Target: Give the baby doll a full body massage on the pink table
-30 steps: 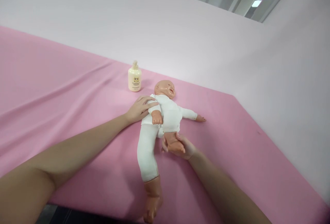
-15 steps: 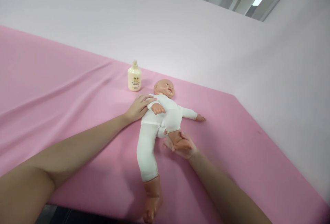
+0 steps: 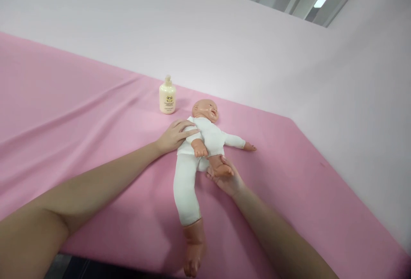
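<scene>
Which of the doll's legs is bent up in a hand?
The leg on the image right, its bare foot cupped in the right hand and folded toward the belly. The other leg lies straight toward the table edge, untouched.

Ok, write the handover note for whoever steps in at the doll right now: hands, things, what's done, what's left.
Left hand: flat on the doll at its shoulder and upper arm, pressing, not gripping.
Right hand: cupped under the doll's bent leg, fingers around the foot, which is pushed up toward the belly.
Doll: on its back on the pink sheet, in white clothes, the other leg straight and reaching the near edge.
Lotion bottle: upright beyond the doll's head, capped, untouched.
Done: doll laid out, one leg bent up.
Left: the straight leg has not been bent; bottle not yet used.
</scene>
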`<state>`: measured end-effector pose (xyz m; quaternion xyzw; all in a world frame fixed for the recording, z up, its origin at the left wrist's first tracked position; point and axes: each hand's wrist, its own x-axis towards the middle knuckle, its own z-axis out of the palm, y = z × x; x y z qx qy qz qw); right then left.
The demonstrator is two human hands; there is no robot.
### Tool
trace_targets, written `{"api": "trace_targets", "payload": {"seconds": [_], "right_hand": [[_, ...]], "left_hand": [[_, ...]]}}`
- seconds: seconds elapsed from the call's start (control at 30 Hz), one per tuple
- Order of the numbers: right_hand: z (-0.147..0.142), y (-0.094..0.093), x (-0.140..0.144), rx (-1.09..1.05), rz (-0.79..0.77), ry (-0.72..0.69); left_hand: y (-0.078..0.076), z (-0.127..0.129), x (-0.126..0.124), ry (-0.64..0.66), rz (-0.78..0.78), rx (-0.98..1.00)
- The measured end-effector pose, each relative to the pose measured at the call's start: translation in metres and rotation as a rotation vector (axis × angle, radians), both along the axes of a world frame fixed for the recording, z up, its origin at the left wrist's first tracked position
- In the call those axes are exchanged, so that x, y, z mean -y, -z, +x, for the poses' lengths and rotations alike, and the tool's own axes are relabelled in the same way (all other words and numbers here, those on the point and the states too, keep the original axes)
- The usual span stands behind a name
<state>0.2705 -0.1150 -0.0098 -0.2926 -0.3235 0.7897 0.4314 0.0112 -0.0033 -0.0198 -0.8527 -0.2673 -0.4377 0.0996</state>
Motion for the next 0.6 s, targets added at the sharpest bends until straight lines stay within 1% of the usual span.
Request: {"api": "trace_targets", "payload": {"seconds": [0.1, 0.23, 0.3, 0.53, 0.6], "right_hand": [[-0.0003, 0.0018, -0.0007, -0.017, -0.039, 0.031], [0.0007, 0.0029, -0.0017, -0.017, -0.038, 0.011], [0.0013, 0.0025, -0.0023, -0.016, -0.014, -0.031], [0.0016, -0.0021, 0.0006, -0.010, 0.142, -0.205], [0.0023, -0.0027, 0.0033, -0.007, 0.170, -0.271]], "left_hand": [[0.0011, 0.0001, -0.0007, -0.006, 0.004, -0.021], [0.0022, 0.0005, -0.0012, -0.001, 0.030, -0.009], [0.0024, 0.0009, -0.0013, 0.003, 0.029, -0.001], [0.0029, 0.0013, -0.0023, 0.007, -0.046, 0.001], [0.0029, 0.0014, -0.0022, -0.006, -0.091, 0.020]]}}
